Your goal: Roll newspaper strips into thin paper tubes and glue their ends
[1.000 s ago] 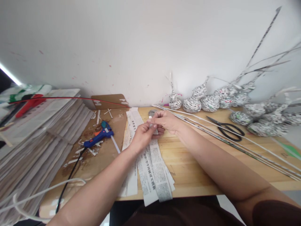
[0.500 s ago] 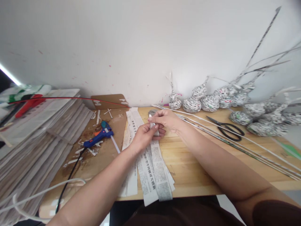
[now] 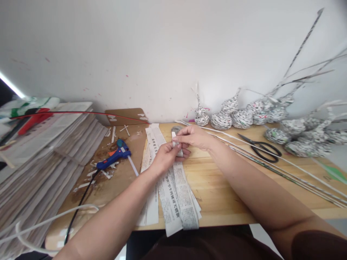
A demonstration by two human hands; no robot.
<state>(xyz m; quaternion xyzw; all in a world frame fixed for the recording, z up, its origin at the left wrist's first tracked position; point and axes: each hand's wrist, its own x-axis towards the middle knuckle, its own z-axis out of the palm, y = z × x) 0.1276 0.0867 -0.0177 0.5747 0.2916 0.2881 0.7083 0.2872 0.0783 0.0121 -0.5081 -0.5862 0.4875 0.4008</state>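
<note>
A newspaper strip (image 3: pixel 185 193) runs from my hands down to the table's front edge, over other printed strips (image 3: pixel 166 195). Near its top end my left hand (image 3: pixel 167 155) is closed on it, the thumb on top. Just above and to the right, my right hand (image 3: pixel 191 137) pinches the strip's narrow white tip. Both hands are close together at the middle of the table. Behind them lies a small grey coil (image 3: pixel 176 128), partly hidden by my right hand.
A blue glue gun (image 3: pixel 115 158) rests on stained cardboard at left, beside a tall newspaper stack (image 3: pixel 54 159). At right lie black scissors (image 3: pixel 264 150) and long paper rods (image 3: pixel 260 161). Woven paper gourds (image 3: pixel 221 120) stand along the wall. The wooden table (image 3: pixel 219 202) runs beneath.
My right hand has shifted slightly, its wrist a little to the right. More of the strip's white tip shows between the hands. My left hand has hardly moved.
</note>
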